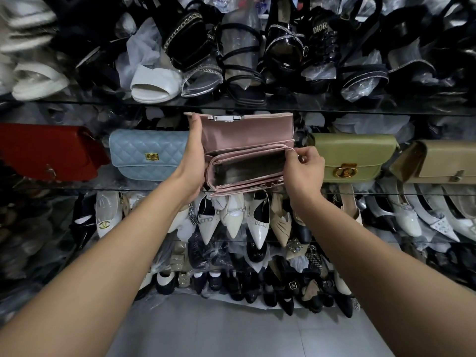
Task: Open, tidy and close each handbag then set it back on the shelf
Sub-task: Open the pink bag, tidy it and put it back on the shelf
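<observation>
The left hand [192, 161] grips the open pink handbag [247, 135] at its left end while the right hand [305, 168] pinches the zip [257, 147] at the right end, its track running sideways between them.

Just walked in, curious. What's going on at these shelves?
A person holds a pink handbag up, flap raised, zip compartment open. The left hand grips its left side; the right hand pinches at the zipper's right end. A blue bag, a red bag and an olive bag sit on the shelf behind.
</observation>
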